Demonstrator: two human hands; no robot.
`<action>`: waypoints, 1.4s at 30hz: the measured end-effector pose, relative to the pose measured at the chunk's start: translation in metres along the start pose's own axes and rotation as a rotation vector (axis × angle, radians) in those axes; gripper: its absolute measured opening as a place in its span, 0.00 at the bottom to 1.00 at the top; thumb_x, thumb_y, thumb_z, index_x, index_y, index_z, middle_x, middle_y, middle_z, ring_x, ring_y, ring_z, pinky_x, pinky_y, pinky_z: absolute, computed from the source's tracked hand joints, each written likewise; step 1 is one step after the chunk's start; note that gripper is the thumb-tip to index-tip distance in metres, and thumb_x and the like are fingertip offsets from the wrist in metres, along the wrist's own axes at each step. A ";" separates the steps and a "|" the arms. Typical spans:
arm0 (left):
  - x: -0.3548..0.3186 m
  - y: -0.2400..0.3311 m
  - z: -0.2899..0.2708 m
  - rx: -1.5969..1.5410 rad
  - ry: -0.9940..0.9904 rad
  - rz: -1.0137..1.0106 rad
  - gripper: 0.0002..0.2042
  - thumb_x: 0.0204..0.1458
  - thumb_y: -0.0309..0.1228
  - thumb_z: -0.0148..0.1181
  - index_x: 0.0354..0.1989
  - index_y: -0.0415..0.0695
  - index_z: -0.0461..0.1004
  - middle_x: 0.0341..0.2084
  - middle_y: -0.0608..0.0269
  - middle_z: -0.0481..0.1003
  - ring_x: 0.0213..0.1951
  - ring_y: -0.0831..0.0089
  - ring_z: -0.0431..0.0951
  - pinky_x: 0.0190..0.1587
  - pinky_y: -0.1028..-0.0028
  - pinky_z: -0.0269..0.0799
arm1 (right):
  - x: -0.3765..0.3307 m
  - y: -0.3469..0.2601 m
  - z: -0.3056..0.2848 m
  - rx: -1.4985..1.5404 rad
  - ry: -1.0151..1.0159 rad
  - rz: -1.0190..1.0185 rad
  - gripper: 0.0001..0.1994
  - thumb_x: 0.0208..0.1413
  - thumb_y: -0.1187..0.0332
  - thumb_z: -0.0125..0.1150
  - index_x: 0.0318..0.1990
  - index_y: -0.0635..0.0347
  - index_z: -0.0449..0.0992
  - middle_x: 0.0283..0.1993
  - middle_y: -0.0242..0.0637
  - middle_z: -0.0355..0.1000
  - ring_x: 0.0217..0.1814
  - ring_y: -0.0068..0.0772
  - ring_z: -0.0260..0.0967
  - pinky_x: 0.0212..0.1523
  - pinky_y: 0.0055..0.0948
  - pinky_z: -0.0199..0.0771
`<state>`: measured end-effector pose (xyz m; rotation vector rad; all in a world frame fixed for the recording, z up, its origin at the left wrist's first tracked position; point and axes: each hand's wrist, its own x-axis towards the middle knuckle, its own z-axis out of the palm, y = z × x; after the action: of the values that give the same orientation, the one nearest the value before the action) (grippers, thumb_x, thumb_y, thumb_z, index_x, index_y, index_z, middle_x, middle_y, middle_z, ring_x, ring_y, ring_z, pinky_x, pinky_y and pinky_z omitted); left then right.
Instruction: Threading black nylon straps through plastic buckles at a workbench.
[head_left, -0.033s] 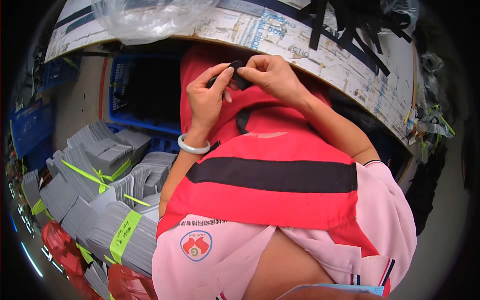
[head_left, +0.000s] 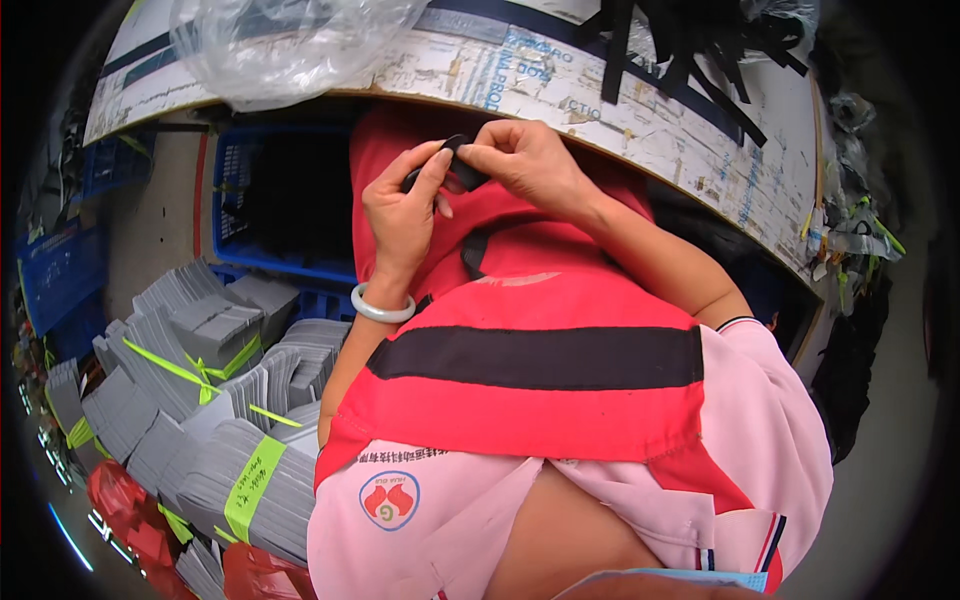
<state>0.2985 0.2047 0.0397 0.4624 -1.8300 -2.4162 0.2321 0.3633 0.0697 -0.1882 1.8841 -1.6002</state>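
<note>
Over the red apron (head_left: 530,420) on my lap, both hands are close together at the table's front edge. Thumb and fingers of my left hand (head_left: 402,212) pinch a small black strip (head_left: 468,176) that looks like fabric or webbing. My right hand (head_left: 530,168) grips the same strip from the right, its thumb and forefinger pressed together near the upper end. Part of the strip is hidden behind the fingers, so its full shape cannot be made out. A pale bangle (head_left: 383,304) circles my left wrist.
On the worn white table (head_left: 660,140) lie a clear plastic bag (head_left: 285,50) and a heap of black straps (head_left: 690,50). A blue crate (head_left: 285,262) with dark contents stands below. Bundled grey sheets (head_left: 240,470) and red plastic bags (head_left: 125,497) sit at the left.
The whole view has shifted slightly, so table and hands appear a little lower and further left. Both hands keep their hold on the black strip.
</note>
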 end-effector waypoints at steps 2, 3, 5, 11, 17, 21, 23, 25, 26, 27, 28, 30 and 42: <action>0.002 -0.001 -0.002 -0.041 -0.002 0.003 0.08 0.56 0.23 0.59 0.43 0.35 0.78 0.25 0.61 0.78 0.23 0.79 0.76 0.19 0.83 0.68 | 0.002 0.006 0.001 0.146 0.019 0.025 0.12 0.62 0.61 0.57 0.34 0.60 0.72 0.21 0.23 0.64 0.18 0.11 0.56 0.19 0.14 0.55; 0.001 -0.004 -0.008 -0.100 -0.026 -0.035 0.09 0.57 0.24 0.59 0.44 0.35 0.77 0.25 0.61 0.78 0.22 0.79 0.76 0.19 0.83 0.67 | 0.005 0.007 0.000 0.248 0.006 0.077 0.11 0.63 0.61 0.56 0.36 0.60 0.72 0.21 0.25 0.65 0.18 0.12 0.57 0.18 0.14 0.58; -0.002 -0.005 -0.012 -0.036 -0.089 -0.067 0.09 0.57 0.25 0.60 0.44 0.35 0.78 0.25 0.62 0.77 0.20 0.80 0.73 0.18 0.83 0.64 | 0.009 0.012 -0.012 0.410 -0.268 0.277 0.11 0.63 0.61 0.56 0.34 0.60 0.72 0.21 0.25 0.64 0.17 0.13 0.57 0.18 0.14 0.57; -0.014 0.046 -0.050 -0.045 -0.318 -0.154 0.05 0.57 0.21 0.56 0.38 0.34 0.76 0.23 0.62 0.73 0.18 0.81 0.70 0.17 0.84 0.61 | 0.008 -0.001 -0.038 0.135 0.012 -0.065 0.10 0.63 0.63 0.56 0.34 0.61 0.73 0.21 0.25 0.65 0.19 0.13 0.59 0.19 0.16 0.60; -0.028 0.067 -0.160 0.132 0.431 0.069 0.14 0.63 0.28 0.51 0.56 0.37 0.66 0.52 0.54 0.71 0.38 0.73 0.76 0.21 0.85 0.65 | -0.007 0.004 -0.166 -0.508 0.688 -0.362 0.09 0.59 0.66 0.60 0.38 0.62 0.77 0.25 0.36 0.74 0.26 0.21 0.68 0.30 0.23 0.70; -0.029 0.027 -0.190 -0.083 0.452 -0.025 0.15 0.63 0.24 0.48 0.57 0.39 0.61 0.54 0.48 0.69 0.46 0.65 0.75 0.24 0.84 0.67 | -0.023 0.023 -0.241 -1.024 0.961 -0.311 0.08 0.56 0.69 0.60 0.41 0.61 0.78 0.38 0.36 0.75 0.35 0.30 0.74 0.40 0.26 0.73; -0.020 0.009 -0.169 -0.149 0.273 -0.104 0.18 0.62 0.24 0.49 0.59 0.41 0.58 0.55 0.43 0.68 0.50 0.60 0.75 0.25 0.83 0.68 | -0.019 0.033 -0.260 -0.837 1.028 -0.255 0.09 0.55 0.65 0.60 0.40 0.56 0.80 0.40 0.36 0.76 0.39 0.38 0.74 0.43 0.33 0.73; -0.007 0.000 -0.121 -0.096 0.186 -0.137 0.17 0.62 0.25 0.48 0.58 0.41 0.57 0.52 0.41 0.70 0.47 0.56 0.78 0.22 0.82 0.69 | 0.000 0.037 -0.268 -0.861 1.002 -0.280 0.10 0.55 0.64 0.61 0.41 0.55 0.80 0.40 0.36 0.76 0.41 0.39 0.74 0.45 0.34 0.73; -0.001 -0.005 -0.102 -0.086 0.122 -0.127 0.16 0.63 0.25 0.47 0.57 0.41 0.56 0.51 0.39 0.70 0.43 0.55 0.80 0.20 0.81 0.69 | 0.012 0.037 -0.269 -0.883 0.972 -0.306 0.10 0.55 0.63 0.61 0.41 0.55 0.81 0.41 0.36 0.76 0.42 0.39 0.74 0.47 0.35 0.73; 0.004 -0.004 -0.080 -0.089 0.036 -0.149 0.14 0.63 0.26 0.47 0.56 0.41 0.56 0.50 0.37 0.70 0.41 0.55 0.81 0.19 0.81 0.70 | 0.025 0.037 -0.267 -0.945 0.980 -0.356 0.12 0.54 0.61 0.62 0.43 0.54 0.80 0.43 0.36 0.76 0.46 0.41 0.72 0.50 0.36 0.72; 0.009 -0.004 -0.061 -0.108 -0.035 -0.169 0.13 0.64 0.26 0.47 0.54 0.41 0.57 0.50 0.37 0.70 0.39 0.56 0.81 0.17 0.81 0.70 | 0.038 0.036 -0.265 -1.024 0.978 -0.414 0.13 0.54 0.61 0.62 0.44 0.53 0.80 0.44 0.36 0.76 0.48 0.41 0.71 0.51 0.37 0.71; 0.017 -0.004 -0.031 -0.114 -0.169 -0.204 0.10 0.62 0.26 0.50 0.50 0.41 0.60 0.43 0.42 0.75 0.34 0.61 0.82 0.17 0.81 0.70 | 0.061 0.036 -0.263 -1.128 0.954 -0.448 0.14 0.54 0.60 0.62 0.47 0.52 0.79 0.46 0.36 0.75 0.52 0.42 0.69 0.53 0.38 0.70; 0.010 -0.011 -0.026 -0.177 -0.077 -0.304 0.10 0.60 0.32 0.57 0.41 0.37 0.75 0.27 0.62 0.76 0.22 0.79 0.73 0.21 0.82 0.67 | 0.000 0.006 -0.279 -0.853 0.980 -0.279 0.14 0.60 0.61 0.58 0.48 0.58 0.78 0.36 0.37 0.78 0.37 0.30 0.75 0.38 0.25 0.73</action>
<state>0.2981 0.1811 0.0206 0.6833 -1.6562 -2.8008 0.0792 0.5962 0.0760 -0.0027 3.3652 -0.9636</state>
